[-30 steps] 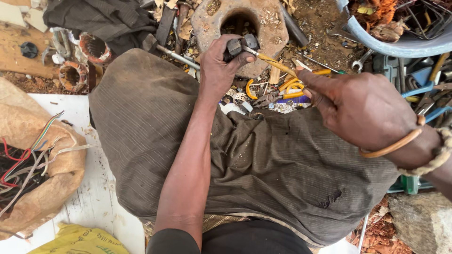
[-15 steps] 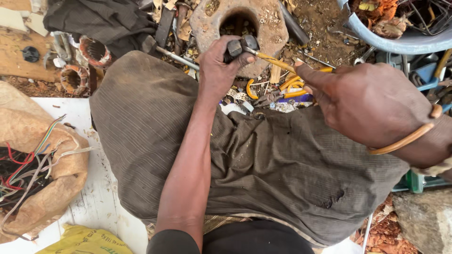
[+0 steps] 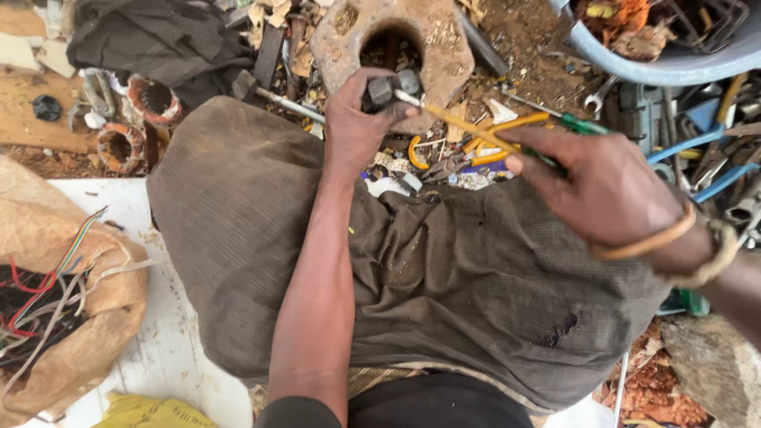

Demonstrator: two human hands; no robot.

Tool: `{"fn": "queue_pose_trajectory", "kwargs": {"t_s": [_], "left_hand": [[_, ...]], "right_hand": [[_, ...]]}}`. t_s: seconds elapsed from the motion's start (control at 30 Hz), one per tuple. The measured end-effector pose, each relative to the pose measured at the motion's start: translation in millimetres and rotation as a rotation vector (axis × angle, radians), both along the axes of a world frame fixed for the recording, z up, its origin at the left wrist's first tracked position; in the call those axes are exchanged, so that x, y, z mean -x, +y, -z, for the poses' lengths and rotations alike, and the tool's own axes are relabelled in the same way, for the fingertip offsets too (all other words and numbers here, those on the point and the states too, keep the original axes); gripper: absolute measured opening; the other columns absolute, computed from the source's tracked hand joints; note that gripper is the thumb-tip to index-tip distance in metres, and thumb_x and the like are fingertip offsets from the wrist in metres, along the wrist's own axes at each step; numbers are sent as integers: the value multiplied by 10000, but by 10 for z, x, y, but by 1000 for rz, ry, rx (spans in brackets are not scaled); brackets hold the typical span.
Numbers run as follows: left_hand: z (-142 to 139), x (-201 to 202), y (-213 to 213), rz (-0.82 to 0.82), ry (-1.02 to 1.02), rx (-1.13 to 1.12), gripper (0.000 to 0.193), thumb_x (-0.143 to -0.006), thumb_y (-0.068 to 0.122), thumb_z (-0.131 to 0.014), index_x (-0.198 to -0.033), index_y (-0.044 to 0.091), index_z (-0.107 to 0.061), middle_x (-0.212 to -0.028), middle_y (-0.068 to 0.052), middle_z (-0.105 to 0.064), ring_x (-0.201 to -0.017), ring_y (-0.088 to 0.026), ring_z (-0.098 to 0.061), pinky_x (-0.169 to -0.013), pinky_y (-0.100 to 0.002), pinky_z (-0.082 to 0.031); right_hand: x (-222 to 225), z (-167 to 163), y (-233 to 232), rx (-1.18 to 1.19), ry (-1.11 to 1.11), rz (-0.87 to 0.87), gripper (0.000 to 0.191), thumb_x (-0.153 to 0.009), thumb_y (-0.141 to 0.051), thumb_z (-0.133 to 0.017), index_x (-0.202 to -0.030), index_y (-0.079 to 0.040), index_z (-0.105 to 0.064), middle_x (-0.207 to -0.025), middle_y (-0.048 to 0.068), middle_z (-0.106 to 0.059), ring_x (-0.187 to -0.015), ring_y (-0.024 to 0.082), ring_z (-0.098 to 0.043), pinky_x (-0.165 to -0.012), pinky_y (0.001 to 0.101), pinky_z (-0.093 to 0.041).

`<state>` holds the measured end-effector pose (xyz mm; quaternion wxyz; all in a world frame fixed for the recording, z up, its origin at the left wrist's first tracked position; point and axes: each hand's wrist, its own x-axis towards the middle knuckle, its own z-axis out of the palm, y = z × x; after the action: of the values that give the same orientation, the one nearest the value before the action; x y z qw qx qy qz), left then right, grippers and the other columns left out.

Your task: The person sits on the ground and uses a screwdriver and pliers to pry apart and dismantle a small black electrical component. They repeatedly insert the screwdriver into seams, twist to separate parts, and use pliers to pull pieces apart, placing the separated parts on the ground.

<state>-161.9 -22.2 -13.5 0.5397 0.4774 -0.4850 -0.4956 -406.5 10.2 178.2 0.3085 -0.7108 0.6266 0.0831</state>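
Observation:
My left hand (image 3: 354,127) grips a small dark metal part (image 3: 390,87) and holds it just in front of a rusty block with a round hole (image 3: 444,47). A screwdriver (image 3: 468,128) with a yellow shaft and green handle is in my right hand (image 3: 606,186). Its tip touches the metal part. The right wrist wears a tan band. Both arms reach out over my knees, which are covered by brown-grey cloth (image 3: 238,238).
Yellow pliers, wire scraps and metal bits (image 3: 468,158) litter the ground ahead. A torn brown sack of coloured wires (image 3: 55,317) lies at left on a white board. Motor windings (image 3: 151,99) and a dark cloth lie at far left; a blue basin (image 3: 674,55) at top right.
My right hand moved left and now holds the screwdriver with its tip against the metal part. The left hand stayed in place with the part.

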Motion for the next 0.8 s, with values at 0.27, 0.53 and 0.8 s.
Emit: {"fn": "queue_pose_trajectory", "kwargs": {"t_s": [0.27, 0.53, 0.8], "left_hand": [[-56, -66, -11, 66, -29, -143, 397, -721, 239, -961, -970, 63, -707, -862, 62, -663, -780, -50, -629, -684, -225, -578], [-74, -140, -28, 103, -104, -105, 412, -695, 184, -1003, -979, 66, -729, -893, 48, -671, -822, -47, -607, -722, -231, -541], [-71, -149, -58, 93, -172, -44, 411, -704, 227, -992, -984, 77, -732, -887, 42, -672, -806, -57, -634, -685, -232, -565]], "right_hand": [[84, -288, 238, 573, 35, -309, 328, -925, -245, -766, -1238, -148, -778, -770, 76, -644, -501, 231, -579, -443, 366, -462], [89, -413, -91, 558, 400, -669, 516, -820, -308, -772, -1335, -307, -744, -895, 5, -649, -629, 140, -624, -506, 309, -512], [-45, -473, -314, 458, 506, -810, 517, -840, -265, -725, -1350, -344, -711, -983, 4, -651, -649, 157, -647, -557, 313, -550]]}}
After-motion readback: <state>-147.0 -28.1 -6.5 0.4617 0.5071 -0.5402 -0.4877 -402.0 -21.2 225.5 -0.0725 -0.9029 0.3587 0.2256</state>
